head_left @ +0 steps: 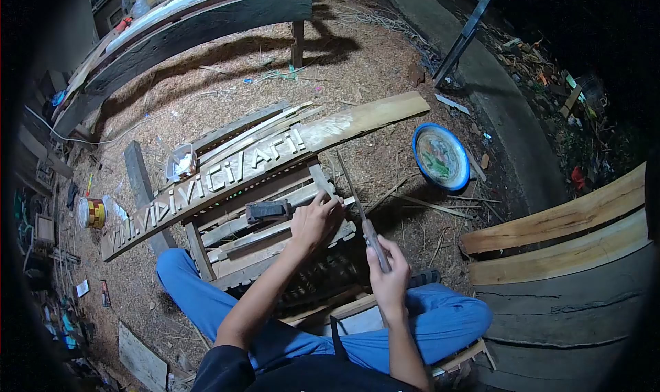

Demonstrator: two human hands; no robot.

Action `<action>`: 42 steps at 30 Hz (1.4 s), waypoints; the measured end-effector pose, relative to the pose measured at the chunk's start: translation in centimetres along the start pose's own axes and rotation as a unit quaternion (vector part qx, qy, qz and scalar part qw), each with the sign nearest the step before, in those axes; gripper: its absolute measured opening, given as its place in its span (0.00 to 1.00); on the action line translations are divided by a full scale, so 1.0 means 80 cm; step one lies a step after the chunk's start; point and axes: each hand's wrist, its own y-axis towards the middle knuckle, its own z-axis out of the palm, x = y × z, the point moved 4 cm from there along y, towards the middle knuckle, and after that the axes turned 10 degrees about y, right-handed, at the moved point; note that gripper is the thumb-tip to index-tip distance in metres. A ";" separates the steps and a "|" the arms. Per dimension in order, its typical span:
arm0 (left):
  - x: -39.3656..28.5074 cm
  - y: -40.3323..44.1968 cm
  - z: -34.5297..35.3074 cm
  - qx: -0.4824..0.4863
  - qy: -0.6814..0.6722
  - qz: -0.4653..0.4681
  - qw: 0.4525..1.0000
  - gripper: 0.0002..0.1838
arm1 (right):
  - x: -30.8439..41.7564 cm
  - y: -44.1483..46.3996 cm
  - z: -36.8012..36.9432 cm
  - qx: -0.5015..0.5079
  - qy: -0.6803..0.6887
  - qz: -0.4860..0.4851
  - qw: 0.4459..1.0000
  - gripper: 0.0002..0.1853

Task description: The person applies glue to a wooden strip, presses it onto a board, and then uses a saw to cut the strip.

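My right hand (390, 271) is wrapped round the handle of a long, narrow-bladed hand tool (353, 189). Its thin blade points up and away from me; whether it is a saw or a knife I cannot tell. My left hand (315, 223) is closed just left of the blade, over the right end of a slatted wooden pallet (240, 278). A pale wood strip (350, 201) shows by its fingertips, and the fingers seem to pinch it. Beyond lies a long plank (371, 117) bearing raised pale wooden letters (227, 175). A dark block (268, 211) sits on the pallet.
A blue-rimmed basin (417, 159) stands right of the plank. A clear tub (170, 165) with white contents sits behind the letters. At left is a yellow-and-red can (81, 213). Boards (550, 247) lie at right, a wooden bench (206, 41) stands behind, and sawdust covers the ground.
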 end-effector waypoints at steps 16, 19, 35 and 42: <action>-0.004 -0.002 -0.009 0.002 0.014 0.015 1.000 0.13 | 0.018 0.001 -0.009 0.044 -0.029 0.050 0.997 0.18; -0.001 -0.001 0.001 0.014 0.040 0.007 0.999 0.13 | 0.013 -0.010 -0.022 0.045 -0.017 0.086 0.995 0.19; -0.013 -0.003 -0.012 0.011 0.029 0.025 0.999 0.11 | 0.000 0.038 0.031 0.044 -0.030 0.014 0.998 0.22; -0.010 -0.002 -0.011 -0.019 0.003 0.006 1.000 0.10 | 0.013 0.008 0.003 0.060 -0.053 0.030 0.996 0.23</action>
